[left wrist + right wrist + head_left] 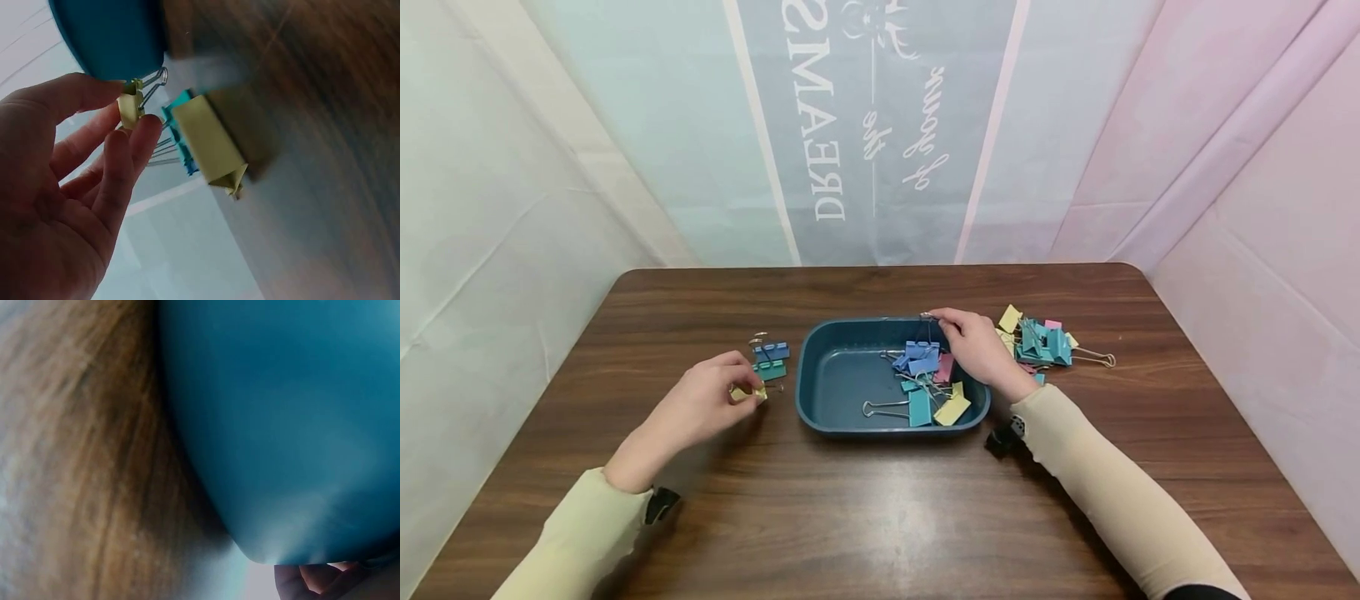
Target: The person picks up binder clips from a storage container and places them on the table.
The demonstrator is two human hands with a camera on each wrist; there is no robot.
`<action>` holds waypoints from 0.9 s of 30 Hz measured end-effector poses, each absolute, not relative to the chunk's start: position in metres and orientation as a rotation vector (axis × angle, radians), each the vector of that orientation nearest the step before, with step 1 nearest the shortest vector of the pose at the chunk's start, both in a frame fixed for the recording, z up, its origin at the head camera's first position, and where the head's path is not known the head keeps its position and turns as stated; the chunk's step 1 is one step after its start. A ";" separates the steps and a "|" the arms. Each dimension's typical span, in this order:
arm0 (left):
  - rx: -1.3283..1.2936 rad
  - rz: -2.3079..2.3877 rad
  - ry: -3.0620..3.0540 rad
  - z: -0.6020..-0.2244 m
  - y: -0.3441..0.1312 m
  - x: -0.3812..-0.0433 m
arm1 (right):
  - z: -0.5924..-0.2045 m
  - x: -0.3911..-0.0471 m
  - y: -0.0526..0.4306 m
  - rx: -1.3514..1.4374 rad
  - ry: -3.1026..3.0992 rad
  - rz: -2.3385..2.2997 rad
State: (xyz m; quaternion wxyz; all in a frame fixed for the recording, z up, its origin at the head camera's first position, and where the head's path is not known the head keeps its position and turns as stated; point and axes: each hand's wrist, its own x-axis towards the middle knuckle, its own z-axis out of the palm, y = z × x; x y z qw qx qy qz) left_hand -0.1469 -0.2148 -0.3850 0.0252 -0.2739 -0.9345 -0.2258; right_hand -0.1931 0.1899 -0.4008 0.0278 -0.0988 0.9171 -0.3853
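Between thumb and fingertips, my left hand (703, 400) pinches a small yellow binder clip (130, 109), its wire handles pointing toward the tray. Beside those fingers, a larger yellow binder clip (209, 140) lies on the table, next to a teal binder clip (771, 370) and a blue binder clip (772, 351). Over the right side of the dark blue tray (835, 431), my right hand (976, 346) pinches the upright wire handle of a blue binder clip (922, 350). In the right wrist view, the tray's outer wall (281, 425) hides most of that hand.
Several yellow, teal and pink binder clips fill the tray's right half, among them a yellow clip (952, 410) and a teal clip (919, 408). A mixed pile of binder clips (1045, 343) lies right of the tray on the wooden table (880, 517). Fabric hangs behind.
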 end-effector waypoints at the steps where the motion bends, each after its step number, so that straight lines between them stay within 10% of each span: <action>1: -0.852 -0.684 -2.895 -0.386 -0.214 -0.148 | -0.401 -0.193 0.190 -0.304 2.831 -1.188; 27: -0.797 -0.407 -2.977 -0.393 -0.209 -0.154 | -0.402 -0.193 0.190 -0.301 2.840 -1.195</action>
